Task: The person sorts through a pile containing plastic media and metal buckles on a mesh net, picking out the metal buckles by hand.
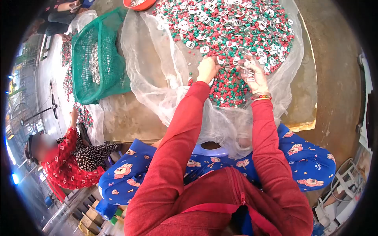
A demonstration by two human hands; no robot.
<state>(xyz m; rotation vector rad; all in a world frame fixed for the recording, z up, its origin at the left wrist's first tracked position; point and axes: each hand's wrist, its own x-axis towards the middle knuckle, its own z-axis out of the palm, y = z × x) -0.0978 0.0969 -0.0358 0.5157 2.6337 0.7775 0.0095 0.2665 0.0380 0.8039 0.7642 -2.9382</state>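
A heap of small red and green pellets mixed with silver metal buckles (236,23) spreads over the table, with a smaller mound of pellets (228,91) between my forearms. My right hand (256,78) is turned partly palm up, fingers curled around several metal buckles (249,74). At the near side of the heap, my left hand (208,70) has its fingers curled down among the pellets. A metal buckle (220,60) lies right by its fingertips; whether they grip it is hidden. Sheer white mesh cloth (151,59) lies under and around the pellets.
Left of the cloth stands a green basket (80,59) draped in green netting, with metal pieces inside. A red-orange bowl (145,6) sits at the far edge. Another person in a red patterned top (71,167) reaches to a pellet pile at left; a further person is at top left.
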